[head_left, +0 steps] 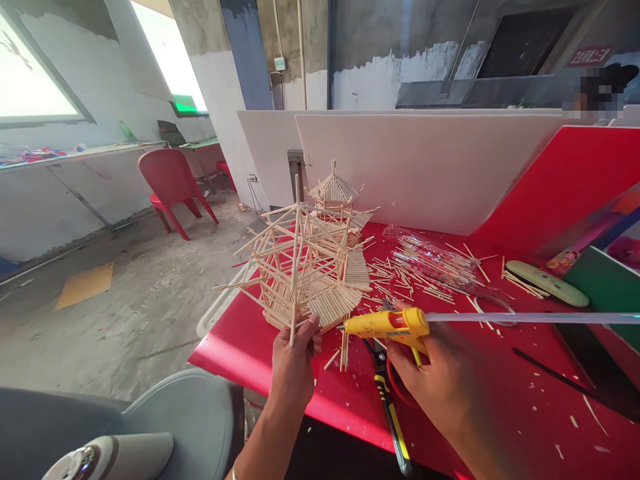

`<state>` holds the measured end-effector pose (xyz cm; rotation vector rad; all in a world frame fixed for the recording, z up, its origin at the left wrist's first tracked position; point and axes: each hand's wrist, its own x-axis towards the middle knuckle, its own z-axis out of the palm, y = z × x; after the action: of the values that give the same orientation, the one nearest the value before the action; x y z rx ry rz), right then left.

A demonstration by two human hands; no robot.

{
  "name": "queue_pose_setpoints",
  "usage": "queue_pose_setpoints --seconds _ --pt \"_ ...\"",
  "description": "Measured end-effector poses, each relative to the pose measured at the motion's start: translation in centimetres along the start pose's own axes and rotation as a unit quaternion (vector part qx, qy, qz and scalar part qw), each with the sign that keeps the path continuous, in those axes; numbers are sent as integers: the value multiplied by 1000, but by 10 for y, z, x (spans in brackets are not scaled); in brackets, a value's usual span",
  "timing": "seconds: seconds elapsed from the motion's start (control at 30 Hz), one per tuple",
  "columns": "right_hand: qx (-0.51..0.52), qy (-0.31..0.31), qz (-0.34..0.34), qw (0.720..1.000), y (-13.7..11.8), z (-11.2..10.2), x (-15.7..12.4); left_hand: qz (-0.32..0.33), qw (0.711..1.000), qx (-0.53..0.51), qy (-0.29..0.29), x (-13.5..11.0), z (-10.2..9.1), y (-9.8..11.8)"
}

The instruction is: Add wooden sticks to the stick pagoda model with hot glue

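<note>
My left hand (295,363) is closed, thumb and fingers pinched on a thin wooden stick (294,293) that stands upright at the front of a stick-built pavilion model (330,303). Whether that stick is fixed to the model I cannot tell. In my right hand (435,373) is a yellow hot glue gun (387,324), its nozzle pointing left toward the model and my left fingertips. A long clear glue stick (525,318) juts from its back end. Beneath the gun, pliers (393,423) with black and yellow handles lie on the red table (345,407). Behind stands a peaked stick roof (334,187).
Loose sticks (400,277) and a plastic-wrapped bundle (433,260) lie right of the model. Farther right are a pale green case (547,283) and a clear ring (494,309). White boards (400,167) rise behind the table. A grey stool (180,413) stands at the lower left.
</note>
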<state>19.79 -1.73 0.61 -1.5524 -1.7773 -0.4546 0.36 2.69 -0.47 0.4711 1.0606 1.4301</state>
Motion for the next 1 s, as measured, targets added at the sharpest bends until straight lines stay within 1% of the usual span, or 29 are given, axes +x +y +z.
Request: queue_pose_setpoints --seconds 0.1,0.33,0.63,0.73,0.83,0.9,1.0 --pt "4 -5 -1 1000 1 0 -1 -3 1000 -2 3 0 0 0" --pt "3 6 -5 1000 1 0 -1 1 1000 5 5 0 0 0" --pt "14 -1 28 1000 7 -2 -5 10 1000 11 7 0 0 -3" --pt "23 -8 63 998 12 -2 -7 12 1000 18 15 -1 -1 -4" --pt "8 -8 126 992 25 -5 -10 13 999 35 11 -6 -5 -6" --pt "-18 -17 180 983 40 -7 -16 12 999 50 -7 -11 -9 -11" --pt "-24 -53 272 961 73 -10 -32 -11 998 65 -23 -21 -16 -23"
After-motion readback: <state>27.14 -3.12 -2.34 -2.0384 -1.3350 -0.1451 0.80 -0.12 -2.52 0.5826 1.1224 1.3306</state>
